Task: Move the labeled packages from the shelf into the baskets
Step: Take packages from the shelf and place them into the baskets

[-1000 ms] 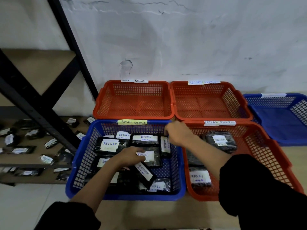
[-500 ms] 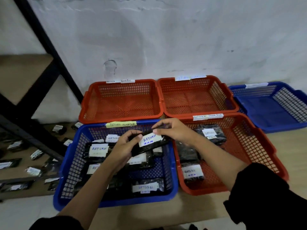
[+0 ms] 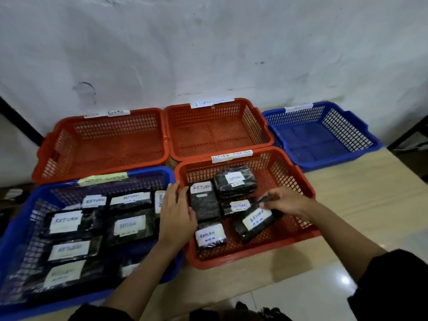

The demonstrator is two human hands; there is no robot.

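Overhead, both forearms reached out from dark sleeves toward the near orange basket (image 3: pixel 298 179): the left hand (image 3: pixel 177 216) lay flat with straight fingers over its left rim, holding nothing, while the right hand (image 3: pixel 286 201) pinched the upper end of a black package labeled RETURN (image 3: pixel 256 222), tilted inside that basket among four others. Left of that basket a blue basket (image 3: pixel 20 230) held more labeled packages; behind it sat empty baskets against a scuffed white wall (image 3: pixel 208 47), all on a pale wooden surface (image 3: pixel 361 195).

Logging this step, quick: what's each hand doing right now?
Left hand: open, fingers straight, holding nothing.
Right hand: pinching the tilted package in the front red basket.
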